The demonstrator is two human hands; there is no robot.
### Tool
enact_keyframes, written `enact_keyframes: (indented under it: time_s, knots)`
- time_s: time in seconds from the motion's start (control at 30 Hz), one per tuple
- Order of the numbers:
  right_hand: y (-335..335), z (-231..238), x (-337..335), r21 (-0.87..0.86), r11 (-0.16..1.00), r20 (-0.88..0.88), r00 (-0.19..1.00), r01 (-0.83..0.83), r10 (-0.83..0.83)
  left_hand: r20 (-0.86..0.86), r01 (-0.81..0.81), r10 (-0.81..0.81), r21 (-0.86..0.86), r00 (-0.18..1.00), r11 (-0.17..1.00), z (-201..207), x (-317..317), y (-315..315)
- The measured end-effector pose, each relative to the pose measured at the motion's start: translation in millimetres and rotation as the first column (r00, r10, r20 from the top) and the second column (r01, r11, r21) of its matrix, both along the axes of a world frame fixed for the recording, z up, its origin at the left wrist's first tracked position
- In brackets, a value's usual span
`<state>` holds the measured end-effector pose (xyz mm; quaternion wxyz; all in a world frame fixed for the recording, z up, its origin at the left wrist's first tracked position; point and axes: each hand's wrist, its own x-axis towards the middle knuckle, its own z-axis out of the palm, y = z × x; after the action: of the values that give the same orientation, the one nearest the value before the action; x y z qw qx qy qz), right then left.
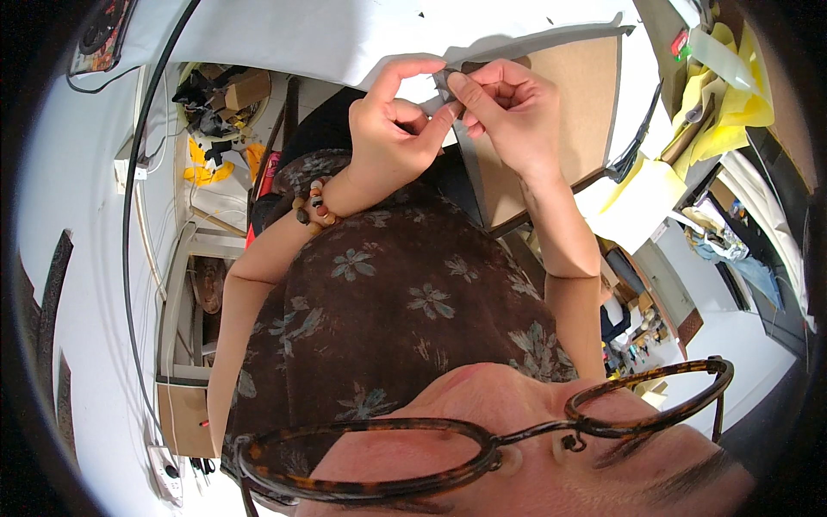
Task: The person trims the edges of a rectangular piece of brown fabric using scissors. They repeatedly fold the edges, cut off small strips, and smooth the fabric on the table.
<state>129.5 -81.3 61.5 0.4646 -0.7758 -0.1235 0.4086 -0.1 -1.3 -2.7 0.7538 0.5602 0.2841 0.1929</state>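
Note:
My left hand (pixel 392 129), with a beaded bracelet (pixel 317 202) on its wrist, and my right hand (pixel 515 112) meet over the near edge of the white table. Between their fingertips they pinch a small dark grey piece of thin, bent material (pixel 443 84). Most of that piece is hidden by the fingers, so its exact kind does not show. Below and beside my right hand lies a flat tan panel (pixel 586 95) with a dark grey border. Part of its left side is covered by that hand.
The white tabletop (pixel 345 39) carries a few tiny dark scraps. Right of the panel are a slim black item (pixel 635 148) and yellow sheets (pixel 719 112). A black cable (pixel 129 215) hangs at the left, near a bin (pixel 226 95) of dark scraps.

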Motion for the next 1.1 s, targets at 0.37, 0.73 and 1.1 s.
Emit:
enact_keyframes:
  time_s: [0.37, 0.73, 1.1]
  knots:
    - [5, 4, 0, -0.104, 0.994, 0.056, 0.997, -0.041, 0.047, 0.016, 0.0, 0.001, -0.035, 1.0, 0.999, 2, 0, 2]
    - [10, 14, 8, -0.233, 0.972, -0.028, 0.999, -0.041, 0.036, 0.054, -0.05, 0.049, 0.029, 0.997, 0.998, -6, 0, -6]
    - [4, 17, 4, -0.308, 0.95, 0.101, 0.991, -0.056, 0.091, 0.098, -0.018, -0.003, 0.213, 0.995, 0.977, -12, -1, 1]
